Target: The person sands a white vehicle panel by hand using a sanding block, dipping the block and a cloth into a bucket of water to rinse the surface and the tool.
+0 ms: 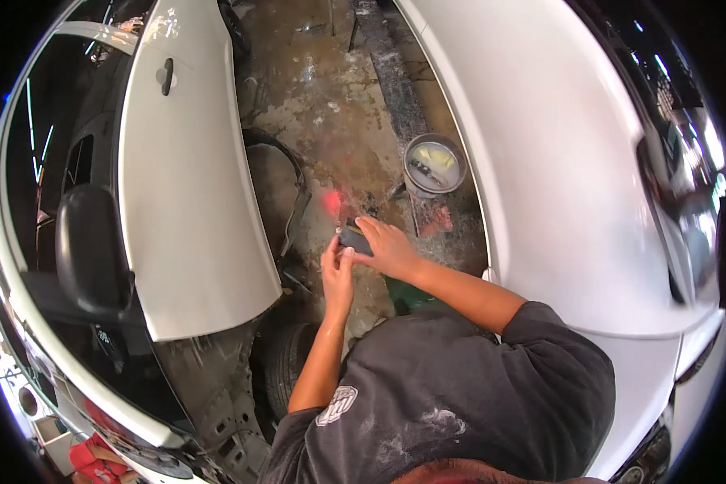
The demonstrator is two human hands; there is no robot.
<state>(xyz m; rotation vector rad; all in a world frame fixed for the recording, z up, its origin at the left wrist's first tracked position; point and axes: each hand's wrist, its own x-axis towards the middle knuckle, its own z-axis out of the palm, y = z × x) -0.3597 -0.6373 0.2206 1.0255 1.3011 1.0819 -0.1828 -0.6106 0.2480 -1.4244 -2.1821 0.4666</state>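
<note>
Between my two hands, in front of my body, is a small dark grey rectangular block (pixel 356 240), possibly a sanding block. My right hand (pixel 390 248) grips it from the right, its fingers bent over the top. At the block's left end, my left hand (pixel 336 278) pinches it with thumb and fingertips. Part of the block is hidden under the right fingers. A thin light-coloured bit shows at its left tip, too small to name. Just beyond the hands, a red glow (pixel 332 202) falls on the floor.
White car panels flank me: a door (pixel 189 177) with a black mirror (pixel 95 250) on the left, a long panel (pixel 540 161) on the right. Ahead stands a bucket (pixel 436 191) of cloudy water with a yellow item inside. A black curved liner (pixel 300 189) and a tyre (pixel 286 367) are low left.
</note>
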